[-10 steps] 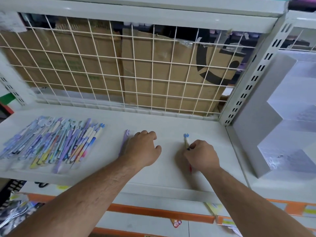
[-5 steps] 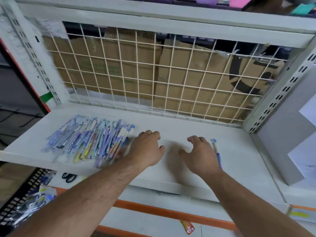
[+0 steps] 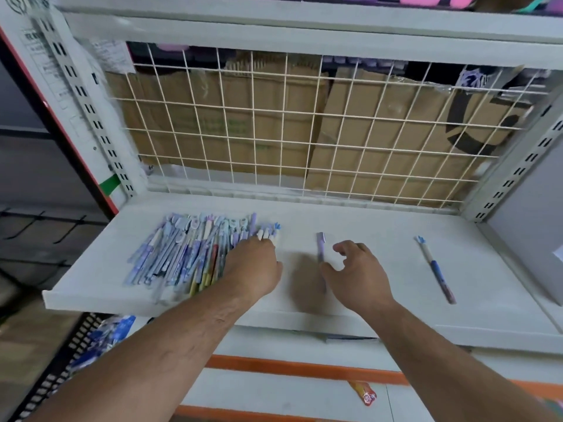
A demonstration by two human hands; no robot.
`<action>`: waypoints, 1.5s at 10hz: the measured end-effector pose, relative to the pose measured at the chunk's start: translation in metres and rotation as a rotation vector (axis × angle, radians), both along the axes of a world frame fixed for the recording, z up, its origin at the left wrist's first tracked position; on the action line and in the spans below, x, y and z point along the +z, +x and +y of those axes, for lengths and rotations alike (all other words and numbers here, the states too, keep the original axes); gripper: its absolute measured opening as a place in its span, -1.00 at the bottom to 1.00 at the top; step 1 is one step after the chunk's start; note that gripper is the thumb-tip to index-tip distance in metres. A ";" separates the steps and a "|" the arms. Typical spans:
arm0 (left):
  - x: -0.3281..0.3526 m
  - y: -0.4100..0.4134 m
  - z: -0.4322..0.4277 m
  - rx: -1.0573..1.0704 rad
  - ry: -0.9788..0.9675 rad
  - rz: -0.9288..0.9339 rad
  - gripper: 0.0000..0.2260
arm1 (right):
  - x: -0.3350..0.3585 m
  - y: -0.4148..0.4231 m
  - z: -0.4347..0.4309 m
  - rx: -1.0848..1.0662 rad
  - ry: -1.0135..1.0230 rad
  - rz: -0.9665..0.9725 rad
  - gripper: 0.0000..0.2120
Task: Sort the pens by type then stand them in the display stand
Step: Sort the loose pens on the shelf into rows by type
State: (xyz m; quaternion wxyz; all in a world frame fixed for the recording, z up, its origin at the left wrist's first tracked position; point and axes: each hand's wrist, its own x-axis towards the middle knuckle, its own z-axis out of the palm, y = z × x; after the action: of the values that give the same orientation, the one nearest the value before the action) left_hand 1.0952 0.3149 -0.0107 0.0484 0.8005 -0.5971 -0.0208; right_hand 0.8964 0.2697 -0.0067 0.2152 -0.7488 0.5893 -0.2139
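Pens are all flat on the white shelf (image 3: 380, 214), none standing.

- Pile (image 3: 182, 254): left half of the shelf, a fanned heap of mostly purple, blue and white pens, caps toward the back, a few yellow and red barrels at its near right edge.
- Left hand (image 3: 254, 266): palm down on the pile's right edge, covering the nearest pens. Fingertips reach in among the white caps there. That spot is blurred and the knuckles hide the tips, so I cannot tell whether it pinches a pen or just rests on them.
- Purple pen (image 3: 320, 248): lies alone between the two hands, cap toward the back, well clear of the pile.
- Right hand (image 3: 359, 278): just right of the purple pen, palm down, fingers loosely bent and spread, thumb and forefinger apart. The thumb tip sits at the pen's barrel, probably touching it. Nothing is gripped.
- Blue pen (image 3: 434, 268): alone on the right side of the shelf, blue tuft at the far end, angled a little, well apart from both hands.

Behind the shelf: wire grid (image 3: 286, 129) with cardboard (image 3: 243, 123) behind it. A grey panel (image 3: 524, 223) stands at the shelf's right end. An orange packet (image 3: 364, 394) lies on the floor below.
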 end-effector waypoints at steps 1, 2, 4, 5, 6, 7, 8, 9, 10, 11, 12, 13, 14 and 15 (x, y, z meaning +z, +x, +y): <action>-0.004 0.003 -0.008 0.025 0.034 -0.016 -0.69 | 0.002 -0.002 0.002 -0.005 0.022 0.005 -0.56; -0.008 0.004 -0.016 0.064 0.034 -0.004 -0.68 | 0.007 -0.006 -0.002 -0.004 0.046 0.015 -0.56; -0.009 0.009 -0.025 0.085 0.092 -0.005 -0.78 | 0.012 -0.008 -0.011 0.006 0.045 0.008 -0.60; -0.003 0.011 -0.023 0.085 0.125 -0.040 -0.92 | 0.012 -0.007 -0.014 0.030 0.056 0.011 -0.61; -0.001 0.013 -0.025 0.084 0.153 -0.092 -0.95 | 0.012 -0.006 -0.017 0.044 0.073 0.010 -0.63; -0.003 0.009 -0.027 0.064 0.199 -0.122 -0.93 | 0.011 -0.005 -0.020 0.057 0.079 0.008 -0.64; -0.005 0.002 -0.027 0.050 0.217 -0.111 -0.95 | 0.010 -0.006 -0.020 0.065 0.095 0.010 -0.66; -0.005 0.000 -0.027 0.048 0.230 -0.120 -0.91 | 0.009 -0.009 -0.021 0.075 0.117 0.003 -0.66; -0.008 0.001 -0.029 0.058 0.323 -0.142 -0.82 | 0.009 -0.013 -0.021 0.084 0.127 0.005 -0.67; -0.002 -0.005 -0.027 0.147 0.425 -0.090 -0.66 | 0.009 -0.015 -0.021 0.088 0.128 -0.001 -0.68; -0.012 -0.004 -0.023 0.145 0.475 0.132 -0.75 | 0.010 -0.016 -0.021 0.085 0.136 -0.003 -0.68; 0.005 -0.002 -0.013 0.167 0.574 -0.289 -0.66 | 0.011 -0.015 -0.019 0.087 0.142 -0.005 -0.71; 0.003 -0.007 -0.014 0.346 0.280 0.305 -0.62 | 0.012 -0.013 -0.016 0.085 0.150 -0.014 -0.72; 0.006 -0.010 -0.014 0.297 0.213 0.326 -0.63 | 0.014 -0.013 -0.013 0.086 0.151 -0.014 -0.74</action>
State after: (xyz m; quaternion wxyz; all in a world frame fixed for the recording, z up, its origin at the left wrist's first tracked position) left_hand 1.0855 0.3012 -0.0044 0.0620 0.8661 -0.4515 -0.2053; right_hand 0.8833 0.2568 0.0070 0.2841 -0.7535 0.5696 -0.1648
